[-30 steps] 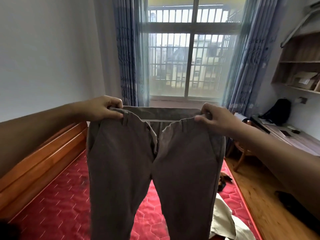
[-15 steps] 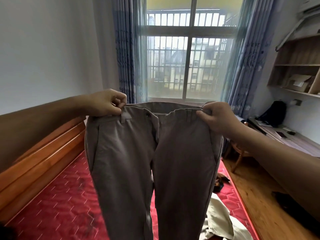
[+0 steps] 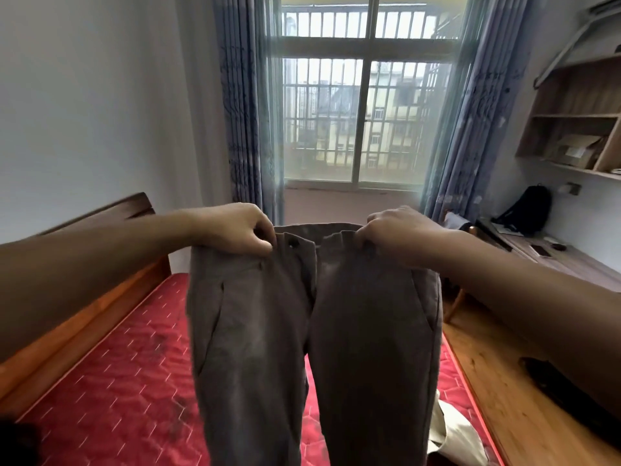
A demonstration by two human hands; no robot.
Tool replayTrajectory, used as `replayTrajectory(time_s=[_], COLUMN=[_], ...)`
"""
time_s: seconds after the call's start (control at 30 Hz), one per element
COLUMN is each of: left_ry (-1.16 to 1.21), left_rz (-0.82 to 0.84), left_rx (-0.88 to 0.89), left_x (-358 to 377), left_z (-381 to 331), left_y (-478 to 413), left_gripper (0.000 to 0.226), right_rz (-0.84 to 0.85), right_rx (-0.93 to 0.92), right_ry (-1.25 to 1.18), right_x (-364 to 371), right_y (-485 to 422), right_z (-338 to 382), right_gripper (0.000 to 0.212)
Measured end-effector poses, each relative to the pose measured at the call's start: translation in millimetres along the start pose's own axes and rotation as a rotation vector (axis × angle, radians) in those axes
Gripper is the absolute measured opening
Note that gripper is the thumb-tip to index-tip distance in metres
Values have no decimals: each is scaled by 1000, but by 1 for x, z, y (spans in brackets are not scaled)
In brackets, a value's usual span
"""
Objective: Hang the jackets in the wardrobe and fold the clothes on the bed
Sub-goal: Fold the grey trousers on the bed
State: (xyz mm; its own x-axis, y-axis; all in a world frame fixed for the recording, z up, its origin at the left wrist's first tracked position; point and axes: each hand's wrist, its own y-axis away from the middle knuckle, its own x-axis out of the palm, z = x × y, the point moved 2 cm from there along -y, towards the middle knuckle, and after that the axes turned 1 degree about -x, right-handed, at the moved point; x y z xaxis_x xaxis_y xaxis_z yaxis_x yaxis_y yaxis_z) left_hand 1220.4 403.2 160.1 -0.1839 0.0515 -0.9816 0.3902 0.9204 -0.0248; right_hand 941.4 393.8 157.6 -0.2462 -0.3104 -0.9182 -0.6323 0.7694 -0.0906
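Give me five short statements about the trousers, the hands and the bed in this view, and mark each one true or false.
1. Both hands grip the grey-brown trousers at the waistband. True: left hand, right hand.
2. The trousers lie folded flat on the bed. False: they hang in the air, legs down.
3. The quilted red mattress is under them. True.
4. A pale cream garment lies on the bed's right side. True.
5. The blue curtains are drawn shut across the window. False: they are pulled aside.
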Motion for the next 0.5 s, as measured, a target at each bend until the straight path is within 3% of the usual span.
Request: replayTrajectory(time_s=[0.13,0.2,0.23,0.33,0.5], left_ry=[12,-17,-24,9,37], left_rz=[-69,-105,-95,75,260], left_rx=[13,68,101,109,43], left_x=[19,27,31,46,70], left_z=[-12,-17,-18,-20,-30], left_y=[-6,-8,-8,-5,-8], left_gripper=[32,10,11,55,70], right_rz=[22,76,92,135,191], right_rx=[38,65,68,41,99], right_ry=[-144,-231,-276,-306,-423], right_x=[15,22,25,30,45], right_y=[-6,-3,-1,8,17], right_z=[13,15,15,16,30], right_gripper=[24,31,39,57,64])
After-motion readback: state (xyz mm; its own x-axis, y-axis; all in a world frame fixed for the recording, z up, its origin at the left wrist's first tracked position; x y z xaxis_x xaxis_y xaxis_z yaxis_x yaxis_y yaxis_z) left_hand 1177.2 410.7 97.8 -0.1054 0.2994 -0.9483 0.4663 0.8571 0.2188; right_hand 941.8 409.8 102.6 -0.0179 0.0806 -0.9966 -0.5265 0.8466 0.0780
